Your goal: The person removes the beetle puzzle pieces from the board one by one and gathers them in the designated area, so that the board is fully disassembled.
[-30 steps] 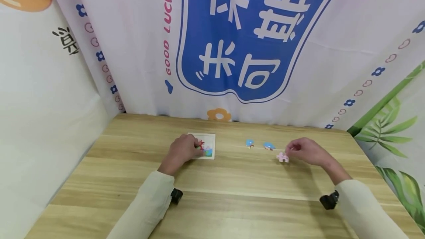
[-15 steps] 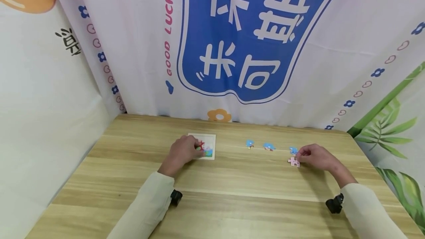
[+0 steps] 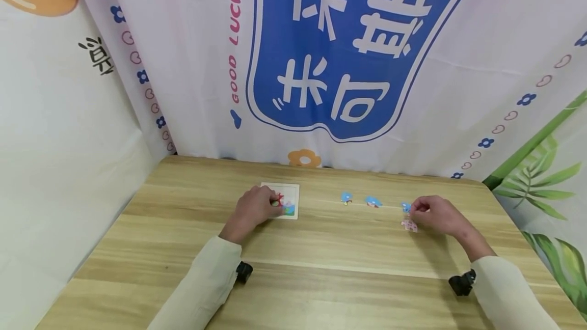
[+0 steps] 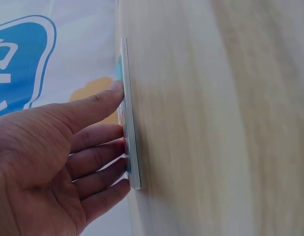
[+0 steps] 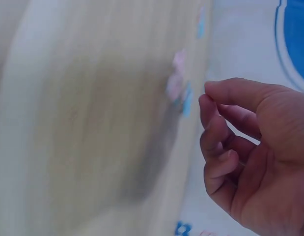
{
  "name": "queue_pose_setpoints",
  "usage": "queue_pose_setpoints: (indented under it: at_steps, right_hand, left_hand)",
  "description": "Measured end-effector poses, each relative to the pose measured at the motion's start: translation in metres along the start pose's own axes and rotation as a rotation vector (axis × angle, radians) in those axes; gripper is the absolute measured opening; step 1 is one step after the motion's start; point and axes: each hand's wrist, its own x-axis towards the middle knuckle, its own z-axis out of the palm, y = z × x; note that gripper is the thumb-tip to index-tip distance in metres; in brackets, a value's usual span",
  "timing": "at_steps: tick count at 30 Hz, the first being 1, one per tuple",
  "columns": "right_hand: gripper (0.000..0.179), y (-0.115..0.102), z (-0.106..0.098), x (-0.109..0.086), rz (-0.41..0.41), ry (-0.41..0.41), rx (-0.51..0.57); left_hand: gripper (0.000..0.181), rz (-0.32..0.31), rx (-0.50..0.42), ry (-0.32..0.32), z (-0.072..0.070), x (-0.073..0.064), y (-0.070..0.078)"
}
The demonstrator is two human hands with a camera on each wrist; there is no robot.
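My left hand [image 3: 254, 212] rests its fingertips on a small square puzzle board [image 3: 295, 202] with a pale frame and a colourful picture, partly hidden by the hand. In the left wrist view, the thumb and fairly straight fingers [image 4: 100, 172] touch the board's face [image 4: 135, 162]. A pink puzzle piece [image 3: 409, 225] sits beside my right hand [image 3: 439, 215], just in front of a blue piece [image 3: 405, 207]. In the right wrist view, the thumb and forefinger tips come close together with nothing visible between them, apart from the blurred pink piece [image 5: 175, 86].
Two more blue puzzle pieces, one on the left [image 3: 346, 198] and one on the right [image 3: 373, 201], lie between the hands. The wooden table [image 3: 321, 279] meets a printed curtain [image 3: 206, 116] at its back edge.
My right hand has moved rightward with the pink piece, then parted from it; the blue piece there has come into view. My left hand has stayed on the board.
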Motion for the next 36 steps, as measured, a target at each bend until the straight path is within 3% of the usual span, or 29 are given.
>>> queue_pose_setpoints:
  at_steps: [5,9,11,18,24,36]
  right_hand:
    - [0.008,-0.045,0.014,0.022,-0.128,0.03,0.032]
    - [0.006,-0.091,0.04,0.049,-0.25,0.003,0.085]
    - [0.005,-0.114,0.056,0.063,-0.29,-0.021,0.098]
    - [0.014,-0.177,0.115,0.106,-0.3,-0.108,0.072]
    - [0.013,-0.197,0.144,0.125,-0.295,-0.124,0.052]
    - [0.026,-0.211,0.15,0.134,-0.245,-0.197,0.026]
  left_hand:
    - [0.02,-0.025,0.013,0.022,-0.001,-0.001,-0.002]
    - [0.045,-0.033,0.057,0.022,-0.001,-0.001,-0.001]
    - [0.049,-0.03,0.084,0.023,-0.001,-0.001,0.0]
    - [0.046,-0.094,0.146,0.024,0.0,-0.004,0.0]
    - [0.051,-0.108,0.139,0.018,0.002,-0.004,-0.001]
    - [0.049,-0.107,0.087,0.02,-0.001,-0.007,-0.005]
